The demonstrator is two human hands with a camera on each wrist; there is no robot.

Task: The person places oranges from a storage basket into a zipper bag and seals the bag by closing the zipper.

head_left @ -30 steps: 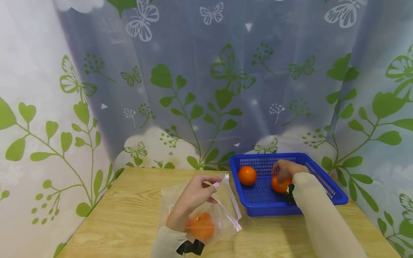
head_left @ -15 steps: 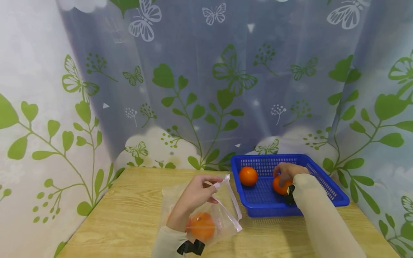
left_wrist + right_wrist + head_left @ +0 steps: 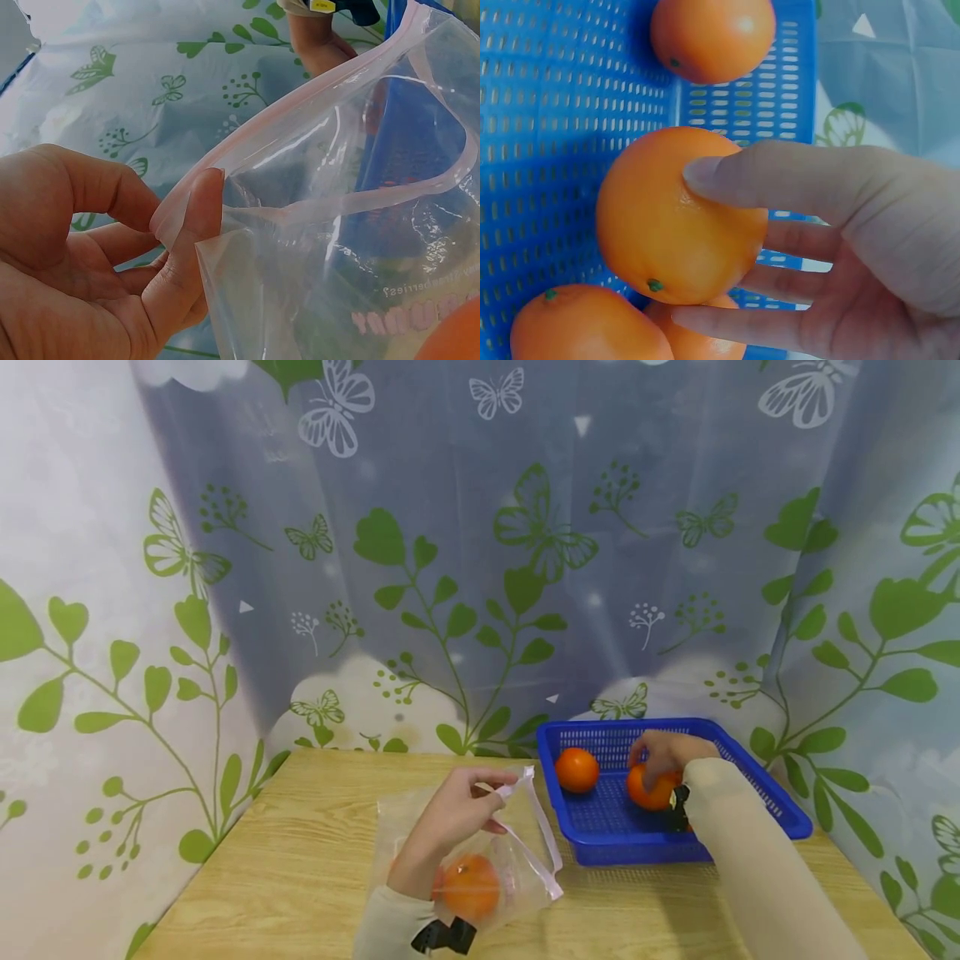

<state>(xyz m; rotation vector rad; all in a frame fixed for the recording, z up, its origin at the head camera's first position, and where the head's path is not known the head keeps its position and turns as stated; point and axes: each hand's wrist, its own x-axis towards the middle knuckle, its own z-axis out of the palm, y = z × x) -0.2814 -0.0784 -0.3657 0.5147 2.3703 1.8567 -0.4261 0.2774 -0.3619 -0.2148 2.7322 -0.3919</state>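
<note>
My left hand pinches the pink-edged rim of a clear plastic zip bag between thumb and fingers, and the bag's mouth gapes toward the basket. Inside the bag lies an orange, partly covered by my wrist. My right hand reaches into the blue basket and grips an orange, thumb on top and fingers around its far side. Close to the gripped orange, two more oranges show at the bottom of the right wrist view, one of them a whole-looking orange cut off by the frame.
Another orange sits apart at the basket's left side. Basket and bag rest on a wooden table. Behind it hangs a curtain printed with leaves and butterflies.
My right hand has shifted slightly left and up with the orange, and a bit of another orange now shows below my wrist. My left hand and the bag stay put.
</note>
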